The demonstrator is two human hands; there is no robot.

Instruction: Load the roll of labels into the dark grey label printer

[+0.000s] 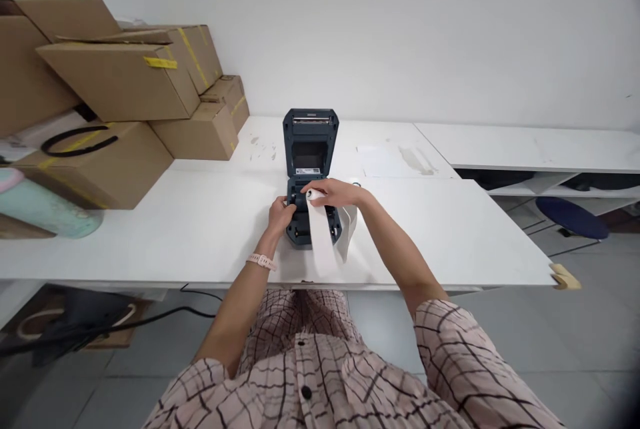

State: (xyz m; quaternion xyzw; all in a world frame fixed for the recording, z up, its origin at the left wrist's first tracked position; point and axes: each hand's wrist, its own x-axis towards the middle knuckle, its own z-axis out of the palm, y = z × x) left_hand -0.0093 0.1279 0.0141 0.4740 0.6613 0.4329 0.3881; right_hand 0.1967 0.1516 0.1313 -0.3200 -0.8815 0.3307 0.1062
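Note:
A dark label printer [300, 224] stands on the white table with its lid [311, 142] raised toward the wall. My left hand [281, 214] is closed on the printer's left side, thumb over the inner edge; its other fingers are partly hidden. Above the printer's open bay, my right hand [330, 192] grips a small roll of white label paper [315, 194] from above. A loose strip [323, 242] hangs from the roll toward the table's front edge. Another white paper piece [347, 232] curves down along the printer's right side.
Cardboard boxes [125, 82] are stacked at the left, with a black curved band [80, 141] on one. A mint-green bottle [47, 206] lies at the table's left. A thin white sheet [395, 161] lies behind right. Tape [565, 277] hangs at the table's [450, 236] right corner.

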